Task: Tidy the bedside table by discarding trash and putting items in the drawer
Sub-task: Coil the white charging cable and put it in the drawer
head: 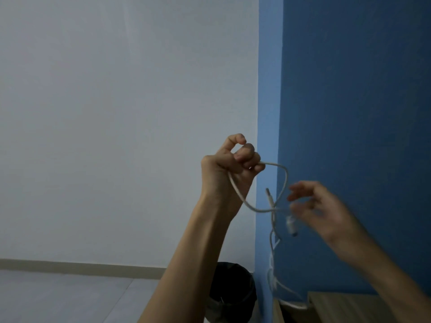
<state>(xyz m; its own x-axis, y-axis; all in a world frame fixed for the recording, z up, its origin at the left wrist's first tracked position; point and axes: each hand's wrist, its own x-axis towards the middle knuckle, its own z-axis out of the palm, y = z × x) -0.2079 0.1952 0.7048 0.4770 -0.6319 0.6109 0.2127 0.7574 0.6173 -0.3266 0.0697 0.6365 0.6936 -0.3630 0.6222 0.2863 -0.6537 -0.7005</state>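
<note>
Head view: I see the left hand (229,164) holding the white cable (275,163) in a fist. The cable loops just right of it, then hangs down. The right hand (319,206) is beside the loop. It is too blurry to tell its grip.

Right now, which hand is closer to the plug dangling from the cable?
Right. The right hand is just beside the plug; the left hand grips the cable higher up, further left.

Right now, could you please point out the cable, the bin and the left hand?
cable (285,180): head view, loop's right side.
bin (233,296): head view, dark wall.
left hand (229,163): head view, middle of hand.
</note>
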